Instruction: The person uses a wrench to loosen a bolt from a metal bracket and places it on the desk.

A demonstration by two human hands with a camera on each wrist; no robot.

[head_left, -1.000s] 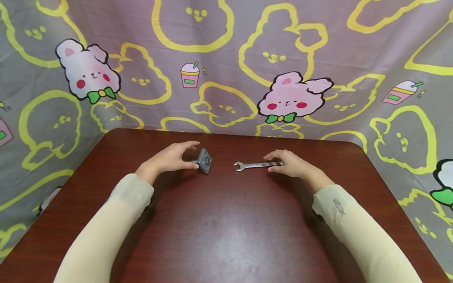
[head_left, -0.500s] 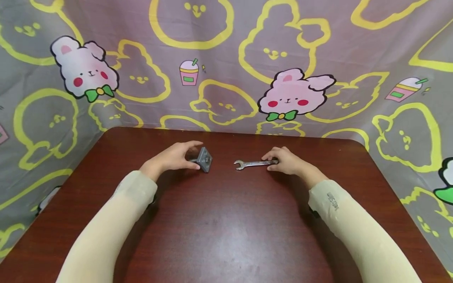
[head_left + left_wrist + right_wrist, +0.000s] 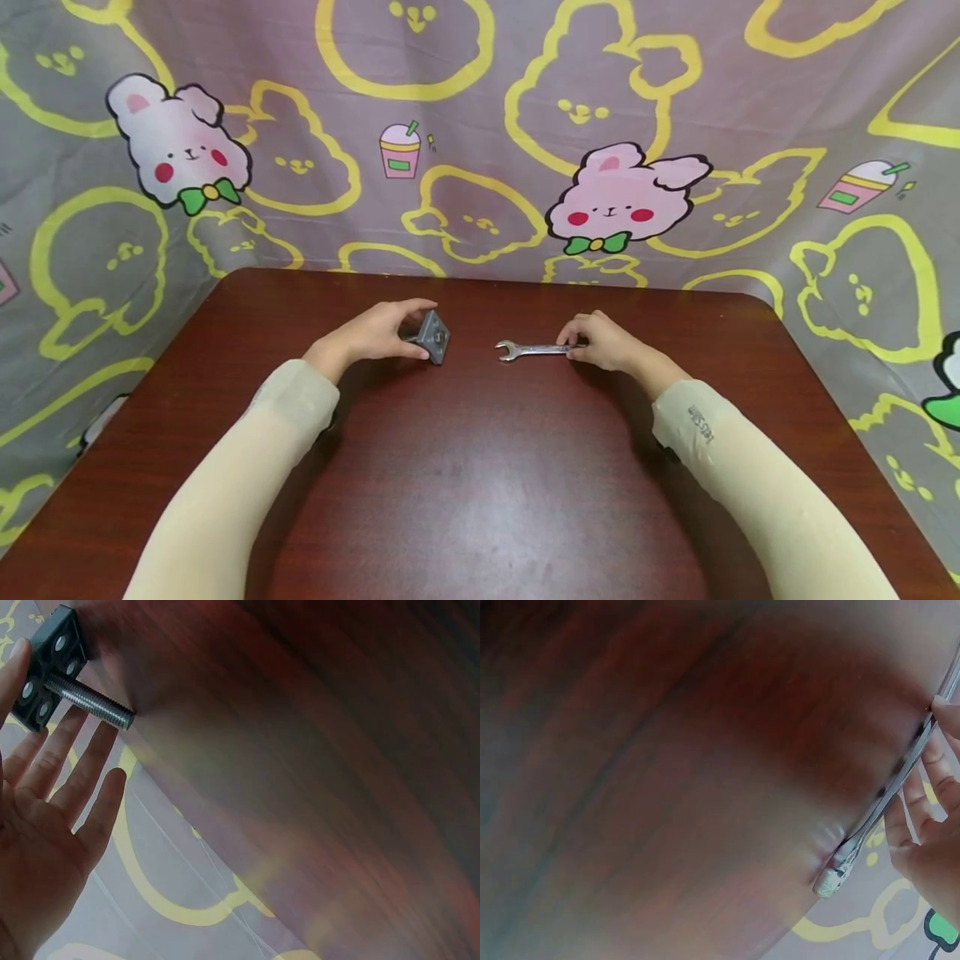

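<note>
A dark grey square plate [image 3: 434,339] stands on edge at the table's back centre. From its rear face a threaded rod [image 3: 94,703] sticks out, pointing left towards my palm. My left hand [image 3: 367,332] pinches the plate, thumb at the lower edge and index finger at the upper one; the remaining fingers spread beside the rod. To the right lies a silver wrench [image 3: 531,350], its open-ended head towards the plate. Thumb and fingers of my right hand [image 3: 611,343] pinch its handle. Its thick far end [image 3: 834,879] shows past the fingers in the right wrist view.
Both things lie towards the back of a dark reddish-brown table [image 3: 480,475] with rounded corners. Behind and beside it hangs a grey-pink cloth [image 3: 480,133] printed with yellow outlines, rabbits and drink cups.
My left thumb and index finger have closed onto the plate's edges. My right hand has slid slightly left along the wrench and tightened its fingers on the handle. Plate and wrench have barely moved.
</note>
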